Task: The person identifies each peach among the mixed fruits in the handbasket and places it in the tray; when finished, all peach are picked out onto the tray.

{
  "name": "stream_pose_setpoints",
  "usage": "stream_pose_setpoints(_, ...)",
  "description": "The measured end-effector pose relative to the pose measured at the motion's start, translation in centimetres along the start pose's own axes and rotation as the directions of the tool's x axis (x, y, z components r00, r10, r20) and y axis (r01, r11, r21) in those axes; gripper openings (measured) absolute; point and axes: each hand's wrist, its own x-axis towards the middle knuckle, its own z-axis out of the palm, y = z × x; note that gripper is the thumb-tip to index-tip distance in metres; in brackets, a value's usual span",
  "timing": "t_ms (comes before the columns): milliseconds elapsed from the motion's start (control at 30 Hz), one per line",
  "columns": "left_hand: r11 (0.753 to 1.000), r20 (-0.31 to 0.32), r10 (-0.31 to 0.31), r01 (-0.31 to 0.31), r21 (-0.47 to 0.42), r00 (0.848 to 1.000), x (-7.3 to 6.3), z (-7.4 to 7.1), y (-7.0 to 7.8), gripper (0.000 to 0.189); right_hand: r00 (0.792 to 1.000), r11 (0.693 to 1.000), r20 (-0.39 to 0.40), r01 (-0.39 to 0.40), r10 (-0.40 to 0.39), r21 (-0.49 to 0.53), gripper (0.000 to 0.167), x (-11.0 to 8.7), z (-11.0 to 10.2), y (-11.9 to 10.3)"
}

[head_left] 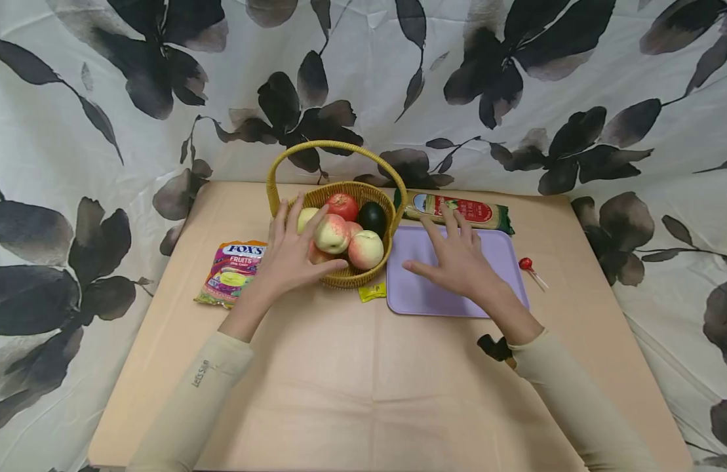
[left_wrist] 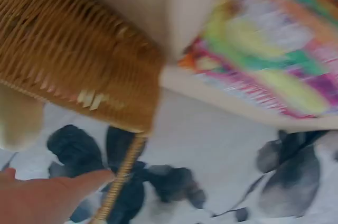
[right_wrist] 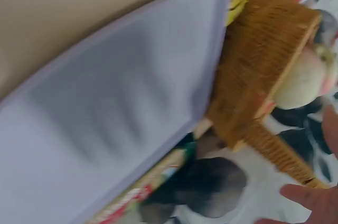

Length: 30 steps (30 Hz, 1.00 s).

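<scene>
Rough, woven wicker on the rounded golden-brown handled basket [head_left: 347, 282] beside the left hand [head_left: 295, 254]. Smooth, matt, plastic-looking surface on the rectangular lilac tray [head_left: 425, 299] below the right hand [head_left: 459, 261]. Glossy, crinkled film on the purple candy bag [head_left: 229, 278] left of the left hand.

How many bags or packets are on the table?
3: the Fox's candy bag left of the basket, the long red-labelled packet behind the purple tray, and the small yellow packet in front of the basket. Others could be hidden behind it.
</scene>
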Motion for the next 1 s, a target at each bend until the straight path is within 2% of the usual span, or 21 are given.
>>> stream_pose_setpoints(67, 0.995, -0.013, -0.053, 0.052, -0.090, 0.998, -1.0, 0.0, -1.0, 0.112, 1.000, 1.000, 0.003, 0.028, -0.028, -0.009, 0.094, -0.1, -0.5, -1.0)
stream_pose_setpoints(133, 0.975, -0.011, -0.112, 0.108, -0.193, 0.994, -1.8, 0.2, -2.0, 0.116, 0.998, 0.998, 0.002, 0.066, -0.066, -0.014, 0.085, -0.2, -1.0, -2.1)
stream_pose_setpoints(233, 0.920, 0.042, -0.189, 0.192, -0.342, 0.981, -2.6, 0.6, -3.6, 0.119, 0.991, 0.990, 0.006, 0.137, -0.137, -0.012, 0.074, 0.2, -1.4, -3.7)
stream_pose_setpoints(300, 0.885, 0.088, -0.218, 0.235, -0.402, 0.972, -2.8, 0.9, -4.6, 0.119, 0.983, 0.983, 0.012, 0.184, -0.184, -0.003, 0.071, 0.8, -1.5, -4.7)
stream_pose_setpoints(400, 0.846, 0.145, -0.220, 0.263, -0.463, 0.965, -2.7, 1.3, -5.5, 0.119, 0.967, 0.967, 0.026, 0.255, -0.255, 0.024, 0.065, 2.1, -1.7, -6.4)
stream_pose_setpoints(533, 0.786, 0.173, -0.187, 0.253, -0.564, 0.967, -2.2, 1.8, -5.9, 0.121, 0.951, 0.952, 0.064, 0.297, -0.302, 0.073, 0.060, 4.7, -2.1, -8.7)
stream_pose_setpoints(667, 0.687, 0.208, -0.168, 0.266, -0.676, 0.964, -1.9, 2.2, -6.0, 0.125, 0.943, 0.945, 0.110, 0.302, -0.315, 0.124, 0.058, 7.9, -2.6, -10.6)
stream_pose_setpoints(767, 0.628, 0.235, -0.170, 0.289, -0.722, 0.957, -1.8, 2.3, -6.0, 0.128, 0.933, 0.942, 0.154, 0.305, -0.325, 0.141, 0.056, 10.3, -2.8, -11.5)
stream_pose_setpoints(867, 0.597, 0.251, -0.171, 0.303, -0.743, 0.953, -1.8, 2.4, -6.1, 0.129, 0.922, 0.947, 0.223, 0.291, -0.316, 0.139, 0.053, 12.1, -2.8, -12.0)
stream_pose_setpoints(1000, 0.595, 0.259, -0.167, 0.307, -0.743, 0.951, -1.6, 2.6, -6.2, 0.129, 0.898, 0.954, 0.326, 0.257, -0.295, 0.155, 0.049, 13.7, -2.4, -12.2)
